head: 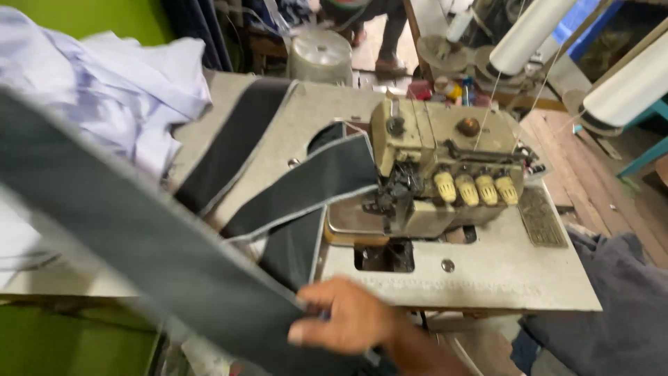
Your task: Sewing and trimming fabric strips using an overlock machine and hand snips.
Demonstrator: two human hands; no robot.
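Gripping the dark strip [160,251] at the bottom of the view, one hand [348,322] is closed on the cloth with thumb and fingers curled round its lower end; whether it is the left or the right I cannot tell, and no second hand shows. From that grip the strip runs up and left across the frame, blurred, out past the left edge. Its long edges carry a pale stitched border.

Two more dark bands lie on the table [487,278]: one [236,139] stretches diagonally over the grey top toward the far left corner, the other [306,184] comes from the machine's foot and droops over the near edge, just above the hand. So three dark lengths are counted, though they may join out of sight.

A single sewing machine [438,163] sits mid-table, with four yellow knobs [476,188] in a row on its front. Bare tabletop lies to its right and in front of it, as far as the near edge. Two white thread cones [529,31] lean in at the top right. One heap of pale lilac cloth [118,90] crowds the table's left side, touching the far band. A grey garment [612,306] hangs past the table's right corner, well apart from the hand
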